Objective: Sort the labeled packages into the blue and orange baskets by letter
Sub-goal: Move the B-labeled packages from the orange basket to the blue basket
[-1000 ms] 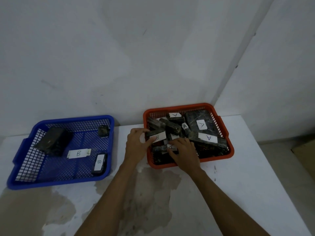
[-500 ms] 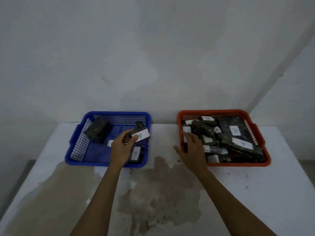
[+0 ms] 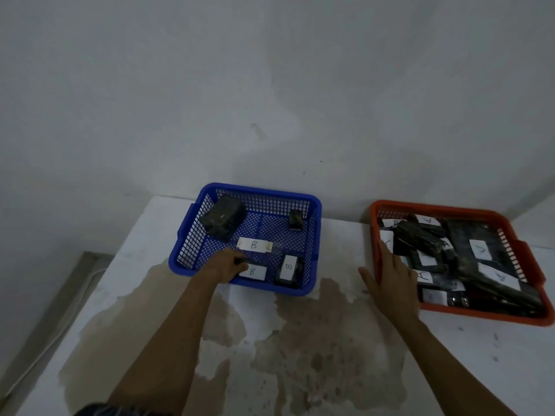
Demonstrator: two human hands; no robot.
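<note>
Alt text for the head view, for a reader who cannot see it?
A person's left hand sets a B-labelled package into a blue basket, while the right hand rests open on the rim of an orange basket crowded with A-labelled packages.

left hand [image 3: 223,267] holds b package [image 3: 253,272] inside blue basket [image 3: 312,202].

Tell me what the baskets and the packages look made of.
Blue basket and orange basket: likely moulded plastic, with mesh walls and smooth rims. Package under the left hand, marked B: dark, apparently glossy film wrap with a white paper-like label; contents hidden.
</note>
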